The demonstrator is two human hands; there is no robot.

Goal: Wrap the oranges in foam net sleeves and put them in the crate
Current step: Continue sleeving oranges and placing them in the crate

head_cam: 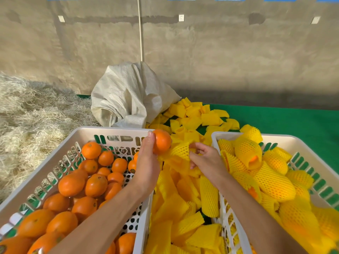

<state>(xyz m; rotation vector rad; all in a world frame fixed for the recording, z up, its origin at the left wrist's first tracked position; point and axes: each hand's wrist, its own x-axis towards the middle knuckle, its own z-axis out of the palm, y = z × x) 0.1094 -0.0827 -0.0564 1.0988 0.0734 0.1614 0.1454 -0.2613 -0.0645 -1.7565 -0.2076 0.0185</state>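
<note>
My left hand [147, 158] grips a bare orange [162, 141] above the right rim of the left crate [60, 147], which holds several unwrapped oranges [95, 184]. Just to the right, my right hand [205, 159] pinches a yellow foam net sleeve [180, 150], its mouth touching the orange's side. The right crate [300, 139] holds several oranges wrapped in yellow sleeves [273, 182].
Loose yellow sleeves [183, 208] fill the gap between the two crates and spread over the green mat [284, 120] behind. A white woven sack [128, 96] stands at the back. Dry straw [27, 116] lies to the left, a concrete wall behind.
</note>
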